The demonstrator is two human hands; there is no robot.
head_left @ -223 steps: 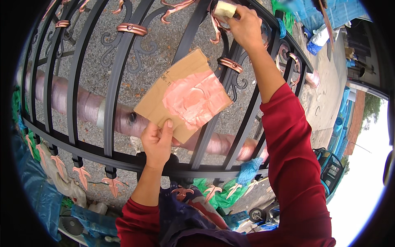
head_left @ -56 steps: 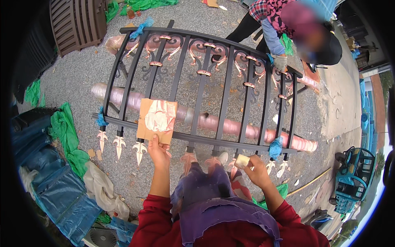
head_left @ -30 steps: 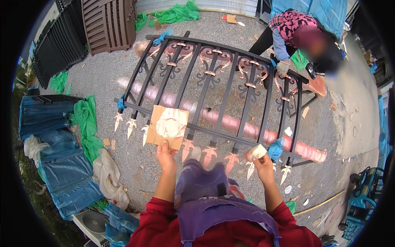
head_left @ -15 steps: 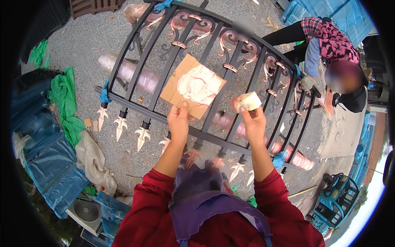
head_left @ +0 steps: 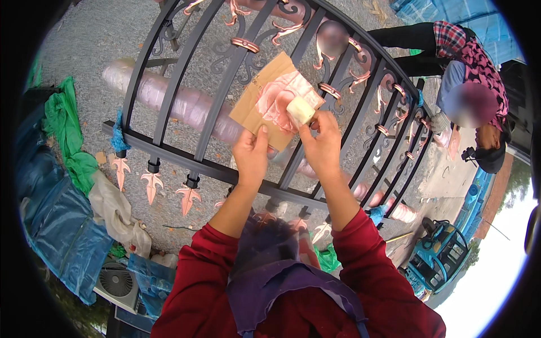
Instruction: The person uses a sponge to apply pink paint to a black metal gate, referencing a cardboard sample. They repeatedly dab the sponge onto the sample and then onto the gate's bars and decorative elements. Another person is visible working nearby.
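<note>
My left hand (head_left: 252,156) grips the lower edge of a piece of brown cardboard (head_left: 246,108), its thumb on top. Wet-looking pinkish copper paint (head_left: 274,97) is smeared over the cardboard's middle. In my right hand (head_left: 323,147) a small cream foam sponge (head_left: 301,111) is pinched, over the right part of the paint; whether it touches cannot be told. Below both hands lies a black metal fence panel (head_left: 177,155) with curved bars. Its scrolls and collars (head_left: 245,45) carry copper colour, as do the spear-shaped finials (head_left: 188,198) along the near rail.
Plastic-wrapped poles (head_left: 191,110) lie under the panel. At right a co-worker (head_left: 479,62) bends over the panel's far end, a gloved hand (head_left: 439,122) at it. Green cloth (head_left: 67,129), blue sheeting (head_left: 67,225) and a fan unit (head_left: 116,281) stand left; a teal vehicle (head_left: 439,256) is lower right.
My right hand has moved left with the sponge, from beside the cardboard to over its paint. The cardboard has shifted slightly right and up. The view has moved closer over the panel.
</note>
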